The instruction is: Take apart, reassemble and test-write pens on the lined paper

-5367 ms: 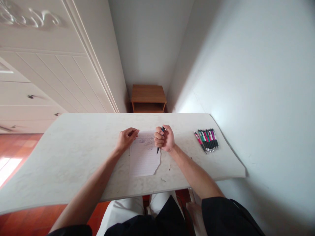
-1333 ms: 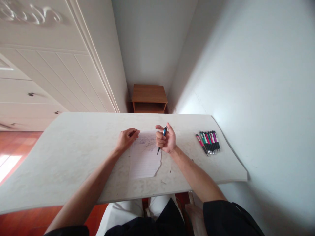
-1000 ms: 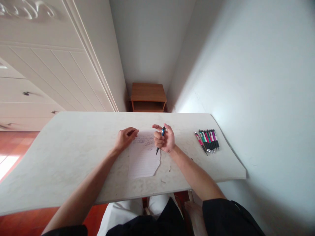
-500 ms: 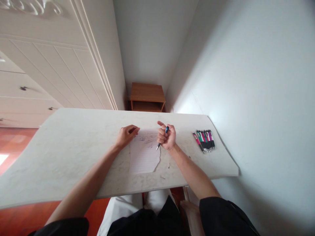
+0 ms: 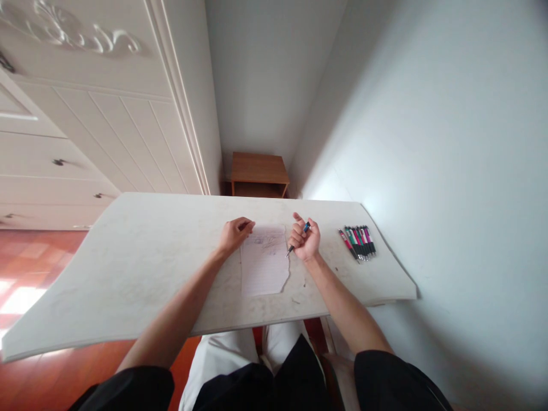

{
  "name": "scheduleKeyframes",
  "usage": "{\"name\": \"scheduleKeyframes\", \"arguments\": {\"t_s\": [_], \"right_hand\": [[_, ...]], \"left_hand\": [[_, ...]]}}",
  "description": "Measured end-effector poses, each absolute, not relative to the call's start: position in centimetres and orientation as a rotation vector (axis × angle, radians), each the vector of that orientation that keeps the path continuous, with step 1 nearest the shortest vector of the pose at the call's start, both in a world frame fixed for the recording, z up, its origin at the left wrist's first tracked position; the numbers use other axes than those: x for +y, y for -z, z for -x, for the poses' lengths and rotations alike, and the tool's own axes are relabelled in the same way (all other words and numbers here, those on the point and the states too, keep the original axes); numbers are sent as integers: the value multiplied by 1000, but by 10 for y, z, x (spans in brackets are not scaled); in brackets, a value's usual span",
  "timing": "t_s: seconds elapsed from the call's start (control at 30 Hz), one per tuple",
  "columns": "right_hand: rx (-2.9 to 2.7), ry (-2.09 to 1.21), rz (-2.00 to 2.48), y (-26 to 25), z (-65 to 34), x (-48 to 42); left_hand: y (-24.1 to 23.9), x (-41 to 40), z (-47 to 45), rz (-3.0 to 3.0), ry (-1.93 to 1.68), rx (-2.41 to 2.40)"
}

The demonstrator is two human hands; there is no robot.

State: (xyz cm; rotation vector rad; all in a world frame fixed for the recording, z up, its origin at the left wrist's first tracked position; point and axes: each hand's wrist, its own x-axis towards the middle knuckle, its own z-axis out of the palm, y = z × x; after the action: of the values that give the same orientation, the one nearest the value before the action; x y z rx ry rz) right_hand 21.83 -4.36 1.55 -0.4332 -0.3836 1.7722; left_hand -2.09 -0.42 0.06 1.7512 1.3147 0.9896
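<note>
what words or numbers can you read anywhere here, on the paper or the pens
No text here can be read.
On the paper: scribbled marks near its top edge, too blurred to read as words.
On the row of pens: any print is too small to read.
On the pen in the right hand: nothing legible.

Down at the bottom edge: loose black short cloth sleeve (image 5: 141, 388) on the left arm, matching black sleeve (image 5: 398, 379) on the right. Bare forearms from there out to the left hand (image 5: 234, 234) and right hand (image 5: 306, 241). Between them, black cloth shirt front (image 5: 278, 382), hanging over pale white cloth trousers (image 5: 222, 357), softly creased at the lap.
</note>
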Motion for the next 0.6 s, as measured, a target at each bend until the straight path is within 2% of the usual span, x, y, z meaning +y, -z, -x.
{"name": "scheduleKeyframes", "arguments": {"t_s": [0.37,0.6], "right_hand": [[-462,-1596,572,-22,-217,-49],[-513,-1607,579,-33,-208,-50]], "left_hand": [[1,-6,19,-1830,-975,1340],[-2,-6,17,-1869,-955,1363]]}}
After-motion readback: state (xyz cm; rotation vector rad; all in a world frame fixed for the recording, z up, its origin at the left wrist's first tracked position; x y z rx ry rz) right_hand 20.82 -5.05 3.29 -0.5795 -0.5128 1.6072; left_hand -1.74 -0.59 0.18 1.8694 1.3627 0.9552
